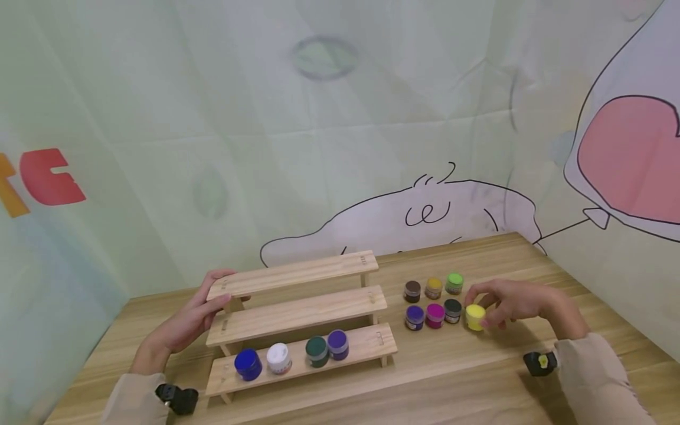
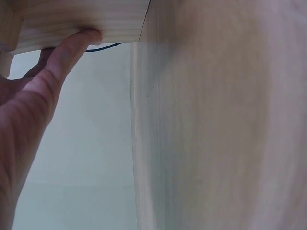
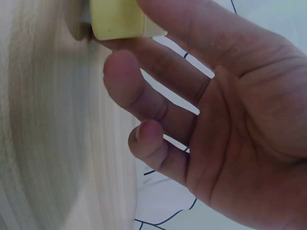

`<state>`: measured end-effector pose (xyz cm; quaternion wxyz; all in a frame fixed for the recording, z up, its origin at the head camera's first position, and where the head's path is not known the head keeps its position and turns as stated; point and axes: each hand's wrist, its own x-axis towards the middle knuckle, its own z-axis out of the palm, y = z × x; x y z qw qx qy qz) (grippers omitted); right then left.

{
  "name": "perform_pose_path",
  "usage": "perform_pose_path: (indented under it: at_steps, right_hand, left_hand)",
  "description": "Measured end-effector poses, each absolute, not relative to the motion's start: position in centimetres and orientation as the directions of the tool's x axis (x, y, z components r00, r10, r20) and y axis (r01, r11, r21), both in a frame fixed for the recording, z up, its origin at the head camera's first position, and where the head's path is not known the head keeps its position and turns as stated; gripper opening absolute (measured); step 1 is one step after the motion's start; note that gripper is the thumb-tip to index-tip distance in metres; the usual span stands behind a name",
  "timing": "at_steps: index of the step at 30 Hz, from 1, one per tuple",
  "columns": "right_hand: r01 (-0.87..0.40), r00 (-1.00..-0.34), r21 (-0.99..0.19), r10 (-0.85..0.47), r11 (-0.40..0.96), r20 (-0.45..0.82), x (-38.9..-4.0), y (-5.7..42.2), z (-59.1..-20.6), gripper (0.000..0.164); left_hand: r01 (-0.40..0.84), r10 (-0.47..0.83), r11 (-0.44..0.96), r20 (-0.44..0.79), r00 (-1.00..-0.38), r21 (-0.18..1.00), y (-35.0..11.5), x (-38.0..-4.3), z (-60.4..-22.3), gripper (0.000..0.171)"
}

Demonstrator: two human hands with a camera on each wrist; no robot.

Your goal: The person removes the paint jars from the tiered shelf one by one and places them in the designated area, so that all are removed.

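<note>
At its left end, my left hand (image 1: 198, 313) grips a three-step wooden shelf rack (image 1: 297, 316), its thumb near the front of the top step and fingers behind. In the left wrist view, a finger lies along the wood (image 2: 120, 28). My right hand (image 1: 512, 304) pinches a small yellow paint jar (image 1: 475, 319) between thumb and fingers. The right wrist view shows that yellow jar at the upper edge, low beside the tabletop, with the other fingers loosely bent. On the lowest step stand a blue jar (image 1: 248, 365), a white jar (image 1: 278, 358), a green jar (image 1: 317, 351) and a purple jar (image 1: 337, 345).
Right of the rack, several more jars stand in two rows, among them brown (image 1: 412, 291), ochre (image 1: 433, 288), light green (image 1: 454, 283), violet (image 1: 415, 317), magenta (image 1: 435, 316) and dark (image 1: 453, 311). A printed cloth (image 1: 212, 118) hangs behind the wooden table (image 1: 451, 378).
</note>
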<state>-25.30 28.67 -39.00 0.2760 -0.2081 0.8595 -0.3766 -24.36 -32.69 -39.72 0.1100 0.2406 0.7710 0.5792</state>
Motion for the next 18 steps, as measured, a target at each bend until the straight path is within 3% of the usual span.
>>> perform_pose_path:
  at_steps: [7, 18]
  right_hand:
    - [-0.174, -0.808, -0.738, -0.522, 0.652, -0.271, -25.53, 28.57, -39.28, 0.036]
    - [-0.179, -0.829, -0.731, -0.501, 0.659, -0.249, -25.55, 28.21, -39.41, 0.036]
  left_hand:
    - [0.240, 0.472, 0.249, 0.099, -0.876, 0.938, -32.55, -24.28, -39.72, 0.046]
    - [0.242, 0.468, 0.260, 0.097, -0.878, 0.935, -32.36, -24.19, -39.60, 0.045]
